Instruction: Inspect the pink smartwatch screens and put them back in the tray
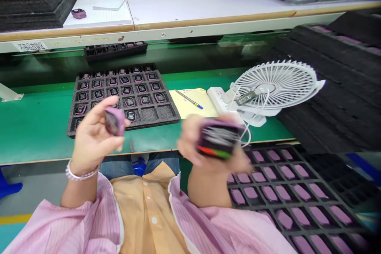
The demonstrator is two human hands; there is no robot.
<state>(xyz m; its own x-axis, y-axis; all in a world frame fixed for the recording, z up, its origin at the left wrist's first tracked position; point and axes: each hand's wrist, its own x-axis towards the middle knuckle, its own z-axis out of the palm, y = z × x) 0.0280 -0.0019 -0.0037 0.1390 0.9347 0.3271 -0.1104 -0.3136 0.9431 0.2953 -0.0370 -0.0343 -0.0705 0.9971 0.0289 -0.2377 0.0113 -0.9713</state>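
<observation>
My left hand [93,139], with a beaded bracelet at the wrist, pinches a small purple device [119,121] with a dark face, like a watch body without a strap. It is held in front of the near left part of a black foam tray [149,127]. Blurred by motion, my right hand [190,143] grips a second purple-cased device [218,139]. That one's black face is turned up and bears white lines, with red and green along one edge. Most pockets of the foam tray hold similar devices with dark faces; two pockets at its near right corner are bare.
A white fan [274,87] and a power strip [216,97] stand right of the yellow paper and pen [189,99]. At lower right lies a large black tray [300,182] of purple pieces. A shelf [184,4] runs across the back, with black foam stacks nearby.
</observation>
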